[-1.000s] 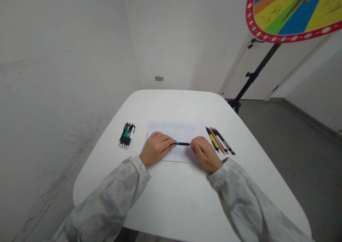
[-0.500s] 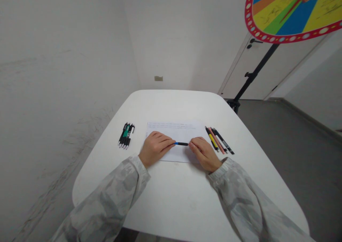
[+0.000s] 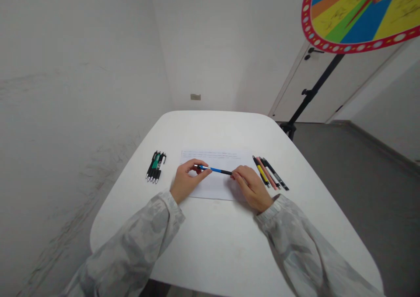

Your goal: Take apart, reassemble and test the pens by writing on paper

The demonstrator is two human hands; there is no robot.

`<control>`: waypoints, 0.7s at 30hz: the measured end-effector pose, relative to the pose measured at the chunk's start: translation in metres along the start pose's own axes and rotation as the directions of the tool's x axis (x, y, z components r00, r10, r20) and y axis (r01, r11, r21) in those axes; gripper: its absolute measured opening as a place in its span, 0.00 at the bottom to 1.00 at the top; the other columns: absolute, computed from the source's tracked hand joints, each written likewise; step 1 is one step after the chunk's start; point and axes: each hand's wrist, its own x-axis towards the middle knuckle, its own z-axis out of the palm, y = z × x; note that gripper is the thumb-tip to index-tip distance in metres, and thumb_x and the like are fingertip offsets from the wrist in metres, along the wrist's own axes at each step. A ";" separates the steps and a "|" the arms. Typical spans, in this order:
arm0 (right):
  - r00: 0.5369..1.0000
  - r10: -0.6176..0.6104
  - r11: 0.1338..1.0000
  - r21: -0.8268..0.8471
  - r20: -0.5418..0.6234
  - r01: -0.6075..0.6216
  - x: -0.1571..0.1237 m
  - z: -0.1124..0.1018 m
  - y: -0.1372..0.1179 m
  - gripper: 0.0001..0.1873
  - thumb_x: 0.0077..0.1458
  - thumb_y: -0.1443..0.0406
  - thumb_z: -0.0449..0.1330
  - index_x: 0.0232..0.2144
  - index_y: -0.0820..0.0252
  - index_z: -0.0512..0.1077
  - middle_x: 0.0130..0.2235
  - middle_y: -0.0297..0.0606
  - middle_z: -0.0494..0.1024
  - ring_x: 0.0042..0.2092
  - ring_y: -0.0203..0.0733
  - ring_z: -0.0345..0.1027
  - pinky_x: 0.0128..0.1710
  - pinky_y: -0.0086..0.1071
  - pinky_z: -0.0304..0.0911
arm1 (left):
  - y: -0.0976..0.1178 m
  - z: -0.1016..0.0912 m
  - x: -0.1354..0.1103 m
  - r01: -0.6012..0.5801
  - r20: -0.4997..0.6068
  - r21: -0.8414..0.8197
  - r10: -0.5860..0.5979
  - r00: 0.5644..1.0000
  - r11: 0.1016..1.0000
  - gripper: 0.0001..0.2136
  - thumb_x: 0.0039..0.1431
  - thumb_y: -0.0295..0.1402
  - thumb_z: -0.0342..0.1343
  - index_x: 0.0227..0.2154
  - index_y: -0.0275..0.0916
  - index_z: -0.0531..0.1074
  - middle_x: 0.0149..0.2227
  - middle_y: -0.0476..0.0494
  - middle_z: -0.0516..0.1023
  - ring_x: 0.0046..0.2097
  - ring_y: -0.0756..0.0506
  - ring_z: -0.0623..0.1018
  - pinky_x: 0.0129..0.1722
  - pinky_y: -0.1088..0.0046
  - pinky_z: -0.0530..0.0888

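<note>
A blue and black pen [image 3: 214, 170] is held level over a sheet of white paper [image 3: 219, 159] on the white table [image 3: 216, 244]. My left hand [image 3: 184, 181] pinches the pen near its silver tip end, fingers curled. My right hand [image 3: 251, 186] grips the black end, fingers closed round it. Both wrists rest near the paper's lower edge.
Several black and green pens [image 3: 155, 166] lie in a bunch left of the paper. Several more pens [image 3: 269, 172], one yellow and one pink, lie to its right. A coloured prize wheel [image 3: 357, 12] on a black stand [image 3: 308, 93] rises beyond the table's right side.
My left hand has lifted and slid back along the pen, so more of the blue barrel and the tip now show. The pen tilts slightly up at its left end.
</note>
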 end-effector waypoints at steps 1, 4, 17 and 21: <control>1.000 -0.012 1.000 -0.010 -0.006 0.012 0.001 -0.001 -0.002 0.14 0.77 0.60 0.50 0.41 0.54 0.73 0.38 0.41 0.78 0.42 0.50 0.69 0.46 0.47 0.62 | 0.000 0.000 0.000 0.003 -0.002 -0.012 -0.003 1.000 1.000 0.12 0.61 0.43 0.73 0.40 0.42 0.83 0.39 0.45 0.85 0.37 0.47 0.81 0.35 0.72 0.78; 0.997 -0.071 0.996 -0.054 -0.022 0.070 0.004 -0.002 -0.009 0.10 0.76 0.61 0.54 0.51 0.54 0.74 0.47 0.45 0.81 0.49 0.53 0.72 0.52 0.50 0.63 | 0.002 0.000 0.000 0.008 0.006 -0.022 -0.008 1.000 1.000 0.12 0.59 0.43 0.74 0.39 0.42 0.84 0.39 0.44 0.85 0.37 0.46 0.82 0.34 0.72 0.79; 0.998 0.065 0.982 0.176 0.011 -0.066 0.020 0.011 -0.017 0.13 0.76 0.59 0.53 0.54 0.52 0.74 0.45 0.42 0.84 0.41 0.48 0.76 0.47 0.46 0.69 | 0.002 -0.003 0.003 0.021 0.014 0.004 -0.021 1.000 1.000 0.16 0.67 0.46 0.66 0.49 0.41 0.83 0.39 0.43 0.86 0.31 0.49 0.79 0.26 0.77 0.73; 0.966 0.254 0.784 0.594 -0.047 -0.178 0.035 0.012 -0.012 0.16 0.73 0.54 0.58 0.58 0.50 0.68 0.52 0.41 0.81 0.37 0.42 0.78 0.46 0.44 0.74 | -0.004 -0.012 0.012 -0.026 -0.062 0.162 0.037 0.997 0.986 0.14 0.70 0.46 0.61 0.44 0.40 0.82 0.40 0.43 0.85 0.32 0.50 0.79 0.25 0.79 0.72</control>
